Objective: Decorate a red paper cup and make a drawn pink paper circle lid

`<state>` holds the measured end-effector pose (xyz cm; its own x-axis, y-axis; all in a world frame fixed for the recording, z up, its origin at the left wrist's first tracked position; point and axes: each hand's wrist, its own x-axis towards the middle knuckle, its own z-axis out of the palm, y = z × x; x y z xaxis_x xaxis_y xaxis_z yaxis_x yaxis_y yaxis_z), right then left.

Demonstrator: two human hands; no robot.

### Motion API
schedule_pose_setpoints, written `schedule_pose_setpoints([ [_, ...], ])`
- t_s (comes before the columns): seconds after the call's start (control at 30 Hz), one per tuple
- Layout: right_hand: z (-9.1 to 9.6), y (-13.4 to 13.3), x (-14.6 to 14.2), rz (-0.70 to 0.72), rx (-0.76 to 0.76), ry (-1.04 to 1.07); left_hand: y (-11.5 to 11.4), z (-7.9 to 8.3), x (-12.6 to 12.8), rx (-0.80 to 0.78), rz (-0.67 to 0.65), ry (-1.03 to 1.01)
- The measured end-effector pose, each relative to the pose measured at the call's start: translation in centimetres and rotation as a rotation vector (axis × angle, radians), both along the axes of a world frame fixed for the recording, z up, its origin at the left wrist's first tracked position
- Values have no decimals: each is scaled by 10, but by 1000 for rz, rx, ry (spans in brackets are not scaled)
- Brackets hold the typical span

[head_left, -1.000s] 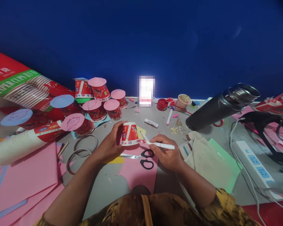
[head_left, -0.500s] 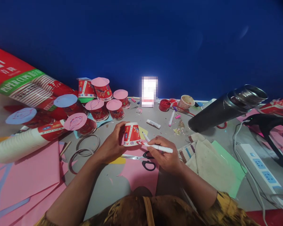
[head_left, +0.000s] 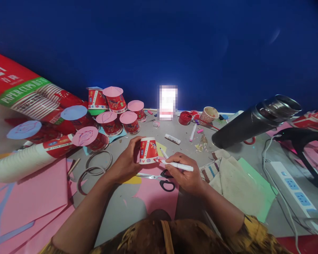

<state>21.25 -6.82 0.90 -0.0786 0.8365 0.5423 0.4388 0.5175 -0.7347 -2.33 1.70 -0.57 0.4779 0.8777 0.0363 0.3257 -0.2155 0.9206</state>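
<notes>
My left hand (head_left: 125, 162) grips an upside-down red and white paper cup (head_left: 147, 150) that rests on a pink paper sheet (head_left: 153, 192). My right hand (head_left: 184, 174) pinches a white marker (head_left: 178, 165) with its tip at the cup's lower rim on the right side. Black-handled scissors (head_left: 163, 178) lie on the pink sheet just below the cup, between my two hands. A second white pen (head_left: 163, 153) lies just behind the marker.
Several upturned cups topped with pink or blue discs (head_left: 113, 116) cluster at the back left beside a paper-cup sleeve (head_left: 29, 95). Wire rings (head_left: 95, 165), pink sheets (head_left: 29, 201), a glue stick (head_left: 172, 138), a black flask (head_left: 254, 121), a cloth (head_left: 228, 176) and a power strip (head_left: 291, 188) surround the work spot.
The view has shifted slightly; my right hand with the marker moved a little leftward, closer to the cup's rim. The left hand keeps its hold on the cup.
</notes>
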Motion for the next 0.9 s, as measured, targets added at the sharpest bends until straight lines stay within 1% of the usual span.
schedule_pose_setpoints([
  [0.3, 0, 1, 1, 57, 41, -2, -2, 1, 2, -38, 5, -26],
  [0.43, 1, 2, 1, 80, 44, -10, -2, 3, 1, -7, 3, 2],
  [0.67, 0, 2, 2, 96, 44, 1, -1, 2, 0, -6, 7, 14],
  [0.9, 0, 1, 3, 82, 62, 13, -1, 1, 0, -5, 0, -7],
])
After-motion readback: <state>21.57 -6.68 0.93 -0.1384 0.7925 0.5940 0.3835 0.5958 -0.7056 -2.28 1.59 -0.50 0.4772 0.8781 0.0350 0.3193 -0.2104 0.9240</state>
